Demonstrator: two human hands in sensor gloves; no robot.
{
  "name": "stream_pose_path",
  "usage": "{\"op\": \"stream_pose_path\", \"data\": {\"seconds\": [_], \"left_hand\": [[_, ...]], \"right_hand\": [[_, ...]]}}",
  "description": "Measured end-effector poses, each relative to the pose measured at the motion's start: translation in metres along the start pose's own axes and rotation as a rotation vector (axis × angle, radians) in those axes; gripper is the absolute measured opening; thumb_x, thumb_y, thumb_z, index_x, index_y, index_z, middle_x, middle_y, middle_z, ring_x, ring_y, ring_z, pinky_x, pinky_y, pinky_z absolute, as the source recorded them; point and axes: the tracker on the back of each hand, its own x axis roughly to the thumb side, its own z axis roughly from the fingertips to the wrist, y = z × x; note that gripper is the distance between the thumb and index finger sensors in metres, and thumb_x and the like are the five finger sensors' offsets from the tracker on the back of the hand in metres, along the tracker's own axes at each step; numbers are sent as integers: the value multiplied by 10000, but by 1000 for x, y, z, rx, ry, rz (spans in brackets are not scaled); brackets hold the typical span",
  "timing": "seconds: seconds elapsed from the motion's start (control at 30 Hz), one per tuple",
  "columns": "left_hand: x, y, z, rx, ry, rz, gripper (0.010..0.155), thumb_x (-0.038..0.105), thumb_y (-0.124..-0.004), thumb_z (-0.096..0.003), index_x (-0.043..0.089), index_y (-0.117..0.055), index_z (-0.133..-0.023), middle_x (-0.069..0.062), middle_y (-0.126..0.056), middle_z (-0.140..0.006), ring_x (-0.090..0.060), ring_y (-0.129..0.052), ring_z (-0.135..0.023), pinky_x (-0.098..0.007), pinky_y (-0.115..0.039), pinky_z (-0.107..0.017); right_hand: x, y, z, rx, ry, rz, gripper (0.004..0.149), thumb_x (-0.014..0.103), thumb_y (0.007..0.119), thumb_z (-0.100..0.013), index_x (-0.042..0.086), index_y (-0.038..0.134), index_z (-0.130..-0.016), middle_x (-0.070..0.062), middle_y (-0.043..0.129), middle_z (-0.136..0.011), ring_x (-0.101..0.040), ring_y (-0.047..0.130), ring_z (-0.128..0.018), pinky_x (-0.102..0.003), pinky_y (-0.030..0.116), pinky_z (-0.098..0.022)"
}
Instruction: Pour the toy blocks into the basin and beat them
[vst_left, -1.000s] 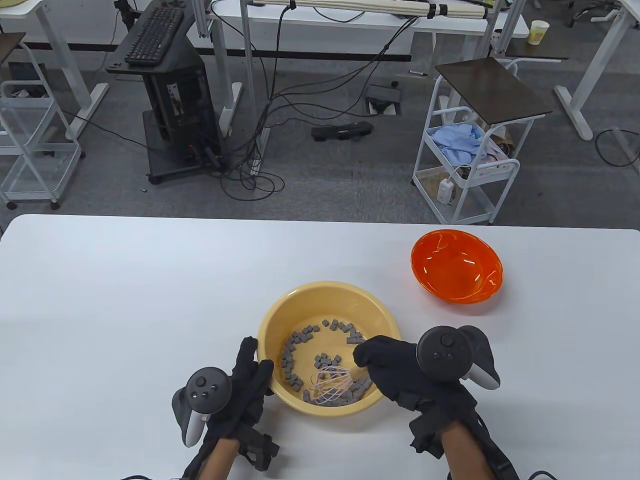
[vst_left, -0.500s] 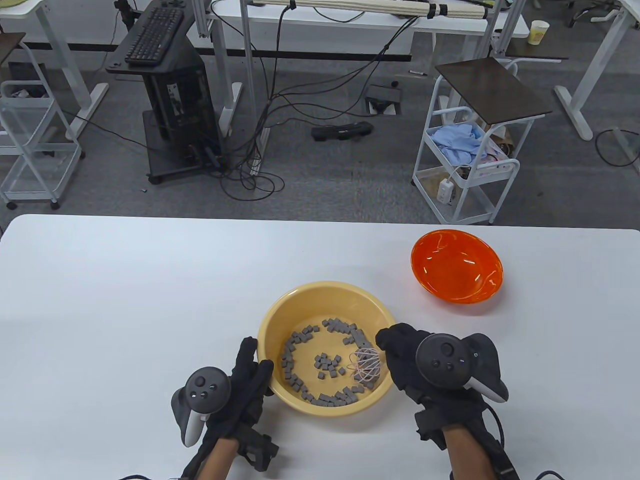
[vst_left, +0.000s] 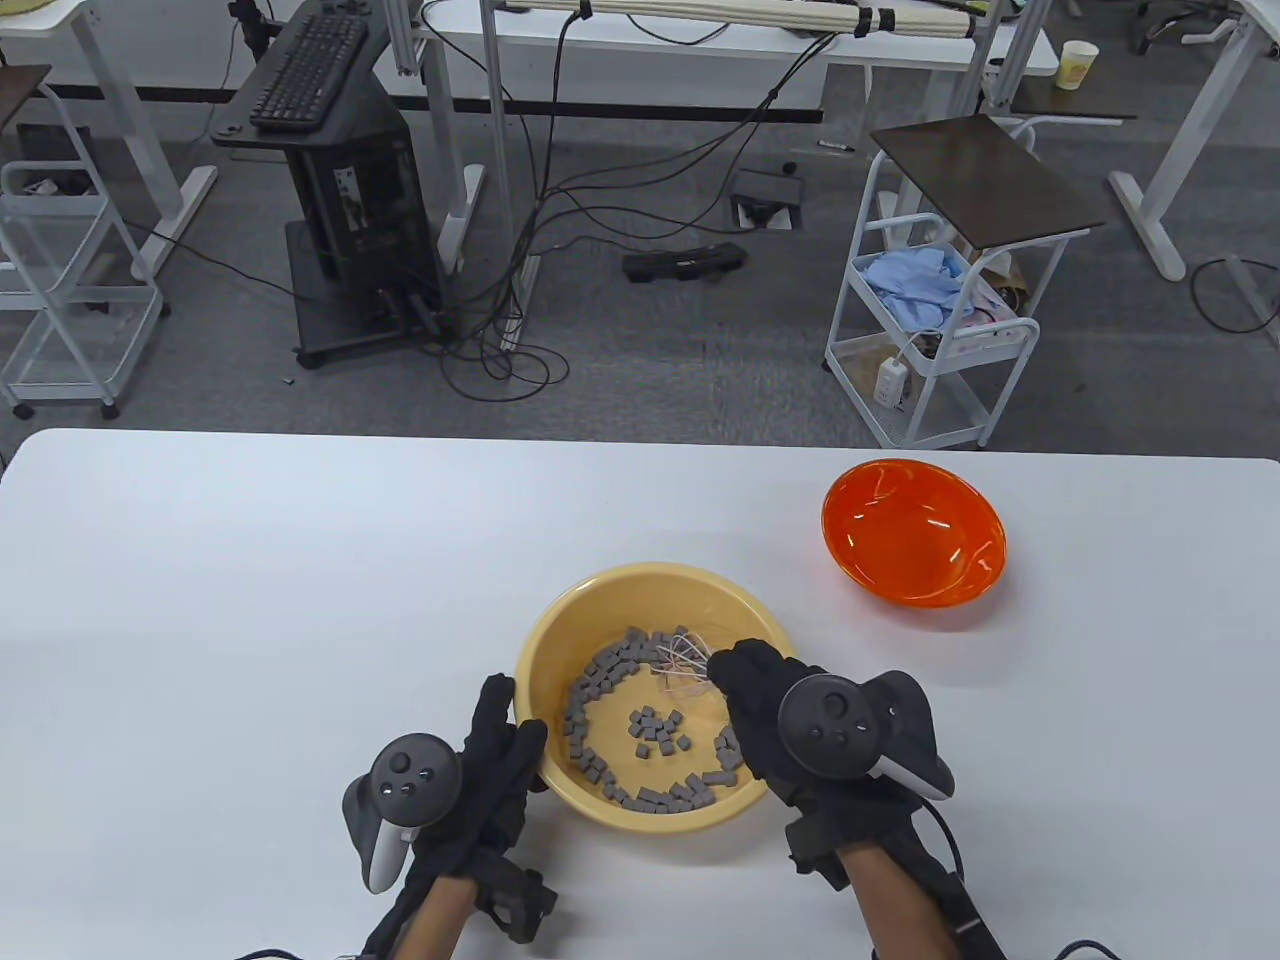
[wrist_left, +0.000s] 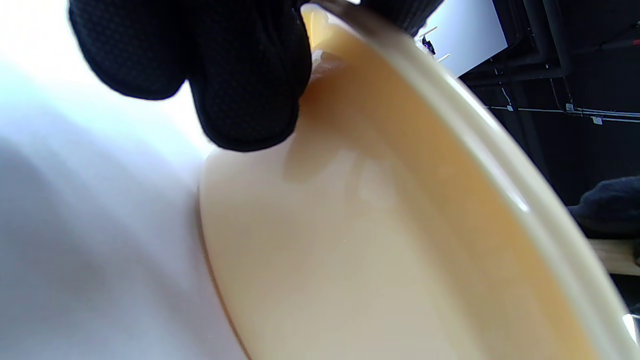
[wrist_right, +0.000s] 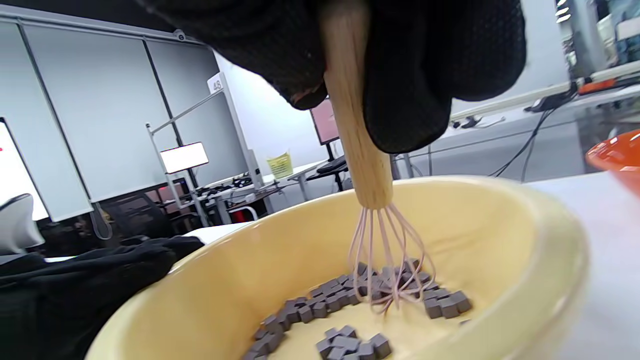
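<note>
whisk (vst_left: 680, 660) wires blurred | handle top hidden in right hand (vst_left: 770, 715) | left fingertips' (wrist_left: 240, 85) contact perhaps unclear

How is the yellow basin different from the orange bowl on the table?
The yellow basin is opaque and holds grey toy blocks and a whisk; the orange bowl is glossy, see-through and empty. Both hands are at the basin, while the bowl stands untouched, farther back and to the right. Both are round and upright.

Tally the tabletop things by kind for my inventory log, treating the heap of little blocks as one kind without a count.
Bowls: 2, a yellow basin and an orange bowl
Whisks: 1
Grey blocks: too many to count
Total: 3 things plus the blocks
</note>
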Motion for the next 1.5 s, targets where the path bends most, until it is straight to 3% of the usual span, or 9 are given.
{"op": "stream_pose_path", "data": {"seconds": [0.3, 0.6, 1.13, 1.5], "left_hand": [[0, 0, 0, -1, 0, 0, 660, 341, -579, -703, -56, -308, -1157, -278, -808, -880, -260, -1008, -644, -582, -806, -569], [0, 0, 0, -1, 0, 0, 662, 341, -579, -703, -59, -307, -1156, -278, -809, -878, -261, -1006, -645, -582, -806, -569], [0, 0, 0, -1, 0, 0, 661, 342, -578, -703, -57, -309, -1157, -281, -808, -878, -261, -1008, -642, -582, -806, -569], [0, 0, 0, -2, 2, 6, 662, 345, -576, -704, -54, -306, -1158, -277, -811, -878, -258, -1008, -643, -580, -808, -569]], "right_hand": [[2, 12, -6, 110, -106, -259, 351, 121, 743, -678, 73, 716, -1025, -326, 622, -1113, -550, 848, -763, -644, 688, -662], [2, 0, -1, 152, -144, -324, 333, 127, 734, -674, 81, 747, -1003, -307, 691, -1078, -508, 891, -675, -635, 716, -604], [-3, -29, 12, 89, -64, -144, 290, 142, 746, -656, 109, 802, -938, -261, 788, -984, -389, 903, -474, -567, 758, -476], [11, -35, 19, 0, -10, 84, 284, 140, 753, -650, 115, 807, -927, -247, 809, -966, -389, 898, -477, -567, 756, -487]]}}
